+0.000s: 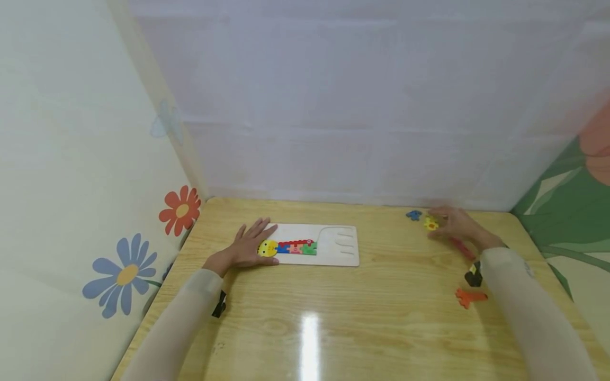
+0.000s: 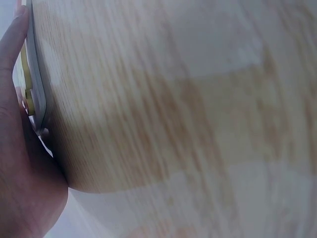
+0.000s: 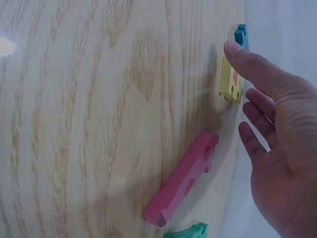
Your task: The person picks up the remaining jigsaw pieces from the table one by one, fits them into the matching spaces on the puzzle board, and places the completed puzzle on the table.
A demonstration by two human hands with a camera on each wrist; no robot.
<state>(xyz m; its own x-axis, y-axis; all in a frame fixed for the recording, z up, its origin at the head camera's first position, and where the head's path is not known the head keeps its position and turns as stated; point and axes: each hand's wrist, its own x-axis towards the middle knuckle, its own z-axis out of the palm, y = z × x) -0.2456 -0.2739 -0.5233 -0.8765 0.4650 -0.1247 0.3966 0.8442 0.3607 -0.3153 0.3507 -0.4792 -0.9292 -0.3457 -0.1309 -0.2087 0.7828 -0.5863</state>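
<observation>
The step in hand looks like fetching the yellow piece [image 1: 431, 222], right of centre on the tabletop [image 1: 381, 317]. The right hand [image 1: 459, 227] is parted around it; contact cannot be told. The next move seems to call for closing thumb and finger, clear of the blue piece [image 1: 414, 215] just beside. The left hand [image 1: 249, 247] spreads over the left end of the puzzle board [image 1: 329, 254], mid-frame. The red piece [image 1: 462, 247] lies partly hidden under the right wrist, the orange piece [image 1: 469, 298] below.

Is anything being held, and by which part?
The left hand rests spread on the left end of the board; whether the right hand pinches the yellow piece cannot be told.
</observation>
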